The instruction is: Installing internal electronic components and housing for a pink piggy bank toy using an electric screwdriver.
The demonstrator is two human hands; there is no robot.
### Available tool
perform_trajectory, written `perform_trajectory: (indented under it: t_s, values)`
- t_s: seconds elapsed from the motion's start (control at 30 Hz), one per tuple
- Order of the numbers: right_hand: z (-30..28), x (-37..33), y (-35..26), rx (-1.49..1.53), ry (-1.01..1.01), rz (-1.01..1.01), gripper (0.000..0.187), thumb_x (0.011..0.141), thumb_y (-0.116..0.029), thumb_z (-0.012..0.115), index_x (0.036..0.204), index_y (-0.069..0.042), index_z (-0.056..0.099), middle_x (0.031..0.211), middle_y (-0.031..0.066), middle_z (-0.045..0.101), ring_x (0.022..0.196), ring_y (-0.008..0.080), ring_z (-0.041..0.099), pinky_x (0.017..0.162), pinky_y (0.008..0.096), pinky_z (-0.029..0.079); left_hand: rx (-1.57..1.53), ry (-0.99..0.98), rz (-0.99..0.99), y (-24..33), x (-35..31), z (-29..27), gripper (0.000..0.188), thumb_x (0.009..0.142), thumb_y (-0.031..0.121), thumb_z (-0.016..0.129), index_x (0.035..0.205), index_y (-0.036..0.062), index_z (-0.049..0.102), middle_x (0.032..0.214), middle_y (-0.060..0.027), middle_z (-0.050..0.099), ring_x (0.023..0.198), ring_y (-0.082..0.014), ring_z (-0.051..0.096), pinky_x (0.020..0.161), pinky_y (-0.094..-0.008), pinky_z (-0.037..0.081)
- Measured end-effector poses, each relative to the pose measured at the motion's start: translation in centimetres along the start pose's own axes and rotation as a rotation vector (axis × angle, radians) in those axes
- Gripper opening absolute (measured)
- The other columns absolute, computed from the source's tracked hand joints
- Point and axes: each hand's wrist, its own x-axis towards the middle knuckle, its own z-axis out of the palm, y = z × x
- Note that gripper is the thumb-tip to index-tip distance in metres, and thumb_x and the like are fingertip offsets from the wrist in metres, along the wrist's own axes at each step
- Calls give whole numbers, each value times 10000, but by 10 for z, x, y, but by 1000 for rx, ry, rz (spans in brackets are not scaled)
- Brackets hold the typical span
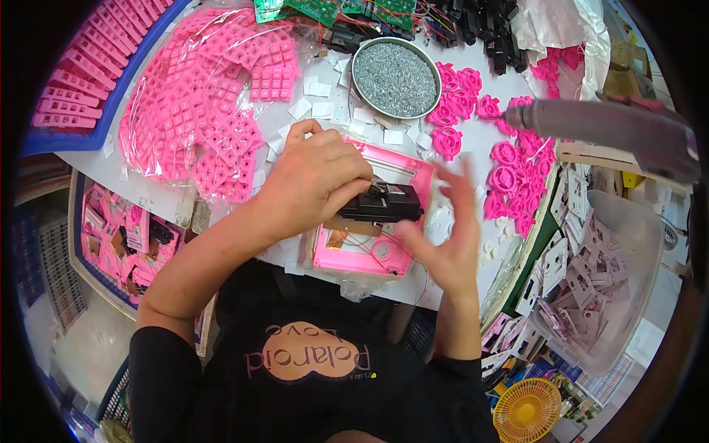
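Note:
A pink plastic housing (325,255) lies in front of me on the table, with a black mechanism (402,203) set across its middle. My left hand (317,173) reaches over the housing's left side. Its fingers are curled, and thumb and forefinger pinch at the top of the black mechanism; whatever lies between them is too small to name. Thin wires run over the housing below the mechanism. To the right of it is my right hand (450,236), blurred by motion, with thumb and fingers spread and nothing visible in them.
A round metal bowl of small screws (395,77) stands beyond the housing. Bagged pink keypads (199,111) lie at left, pink ring-shaped parts (509,173) at right. An electric screwdriver (605,133) hangs over the right side. Green circuit boards (391,11) lie at the back.

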Motion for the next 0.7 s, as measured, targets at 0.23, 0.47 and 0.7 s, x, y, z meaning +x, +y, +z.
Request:
perform_trajectory:
  t_s: [0.23,0.47,0.7]
  values:
    - [5,14,10,-166,-147,-323,533,691,-199,823,1156,-14,639,1106,118,658,987,317,597,877,425,493,-7,-189,144,-5,18,-12,116,806,120,723,894,117,647,837,-16,629,846,-227,602,853,-406,410]
    - [-4,32,7,-93,-307,-354,516,718,-210,809,1170,-37,629,1069,108,652,942,305,586,813,401,505,8,-380,246,-7,40,-24,140,776,137,731,851,91,623,814,-46,609,842,-271,601,795,-406,457]
    - [-2,34,-2,-148,-363,-337,472,724,-165,800,1146,-90,603,1167,84,583,1046,312,541,847,410,498,78,-432,275,-5,34,-28,123,794,151,709,877,88,644,822,-45,625,810,-266,618,759,-396,474]
